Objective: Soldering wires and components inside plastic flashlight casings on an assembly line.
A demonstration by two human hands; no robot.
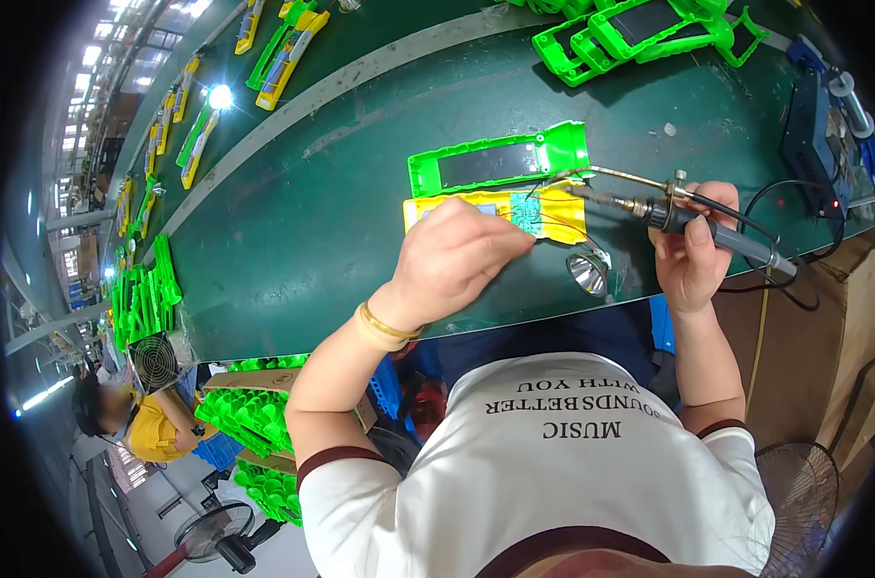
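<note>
My right hand (pixel 696 246) grips a soldering iron (pixel 722 234) with a thin metal feed tube alongside; its tip points left over the yellow casing half (pixel 565 214). In that casing lies a small green circuit board (pixel 526 214) with thin wires. My left hand (pixel 457 252) covers the casing's left part, thumb and fingers pinched by the board's lower edge; what they hold, if anything, is hidden. A round silver lamp reflector (pixel 588 274) sits on the table just below the casing, with wires running to it. Behind, a green casing half (pixel 490 164) with a dark panel lies along the yellow one.
More green casings (pixel 640 39) are piled at the far right. A dark blue box (pixel 811 135) with cables stands at the right edge. Yellow and green units line the far left, one lit lamp (pixel 220 96) among them. A person in yellow (pixel 158 427) is at left.
</note>
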